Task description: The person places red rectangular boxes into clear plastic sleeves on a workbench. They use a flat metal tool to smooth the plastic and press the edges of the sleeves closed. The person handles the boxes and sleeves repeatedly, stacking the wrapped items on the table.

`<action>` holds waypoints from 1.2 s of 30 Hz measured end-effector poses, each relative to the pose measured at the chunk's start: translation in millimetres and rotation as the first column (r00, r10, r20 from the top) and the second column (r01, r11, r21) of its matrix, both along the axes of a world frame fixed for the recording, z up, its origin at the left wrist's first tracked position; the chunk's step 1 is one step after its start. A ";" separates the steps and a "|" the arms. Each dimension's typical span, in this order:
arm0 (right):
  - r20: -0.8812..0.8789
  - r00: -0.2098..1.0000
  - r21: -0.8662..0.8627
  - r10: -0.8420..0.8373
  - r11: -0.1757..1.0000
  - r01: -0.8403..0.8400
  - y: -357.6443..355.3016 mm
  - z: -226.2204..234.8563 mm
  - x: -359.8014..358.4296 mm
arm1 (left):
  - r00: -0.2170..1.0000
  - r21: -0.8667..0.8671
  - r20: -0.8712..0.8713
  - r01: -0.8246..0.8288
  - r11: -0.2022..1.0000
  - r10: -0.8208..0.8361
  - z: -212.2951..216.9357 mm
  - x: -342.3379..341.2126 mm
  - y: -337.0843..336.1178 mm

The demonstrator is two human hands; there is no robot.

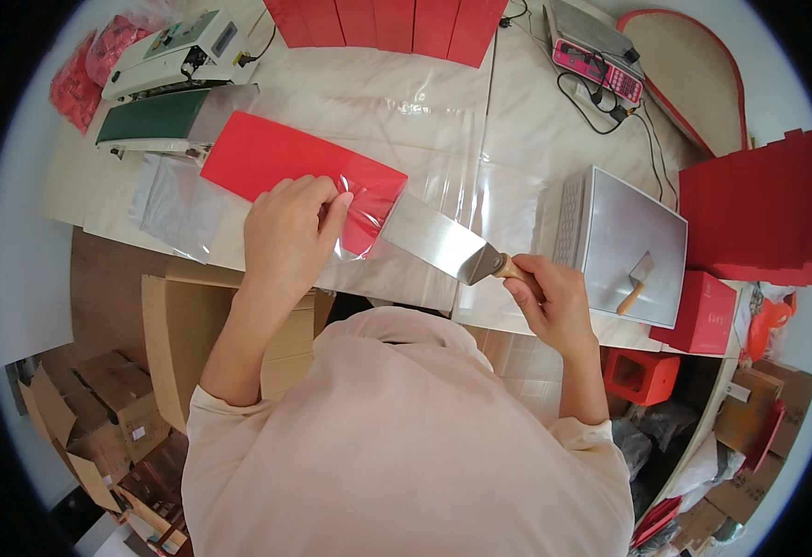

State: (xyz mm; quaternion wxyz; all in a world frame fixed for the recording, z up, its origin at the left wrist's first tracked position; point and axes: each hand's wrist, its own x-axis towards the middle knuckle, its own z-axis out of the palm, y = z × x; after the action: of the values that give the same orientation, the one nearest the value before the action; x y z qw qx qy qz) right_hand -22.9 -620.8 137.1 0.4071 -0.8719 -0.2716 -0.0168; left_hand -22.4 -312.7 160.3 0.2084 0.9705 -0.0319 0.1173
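Note:
A long red box [281, 153] lies slantwise on the pale table, its right end inside clear plastic film. My left hand [293, 223] is closed over the box's near edge, thumb and forefinger pinching the clear plastic film [365, 212]. In my right hand [554, 302] is a scraper [434, 237] with a wide metal blade and a wooden handle. Its blade points left, and the tip meets the box's right end, at the film. Whether the tip is inside the film, I cannot tell.
A sealing machine [169, 116] stands back left, near flat clear bags [179, 204]. Red boxes [387, 28] line the back, and a scale [596, 56] sits back right. On the right, a silver-grey box [633, 246] bears a smaller scraper [641, 278]. An open carton [169, 343] is below left.

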 end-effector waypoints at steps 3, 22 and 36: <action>0.052 0.999 -0.057 0.017 0.998 -0.014 6.3 6.1 0.3 | 1.000 -0.023 0.021 -0.001 1.000 0.001 -4.1 -0.4 2.8; 0.146 0.988 -0.209 0.058 0.978 -0.026 29.1 27.9 -4.3 | 0.998 -0.071 0.061 0.012 0.997 -0.007 -10.4 -1.5 13.2; 0.232 0.963 -0.243 0.135 0.967 -0.077 68.2 32.8 3.4 | 0.853 0.073 0.104 0.507 0.859 -0.512 18.0 -18.4 46.3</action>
State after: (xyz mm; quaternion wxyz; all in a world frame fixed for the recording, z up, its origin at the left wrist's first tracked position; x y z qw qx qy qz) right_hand -19.5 -552.6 170.0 0.2661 -0.8885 -0.3670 -0.0715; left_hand -40.8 -266.4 178.3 0.2086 0.9229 -0.3025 0.1152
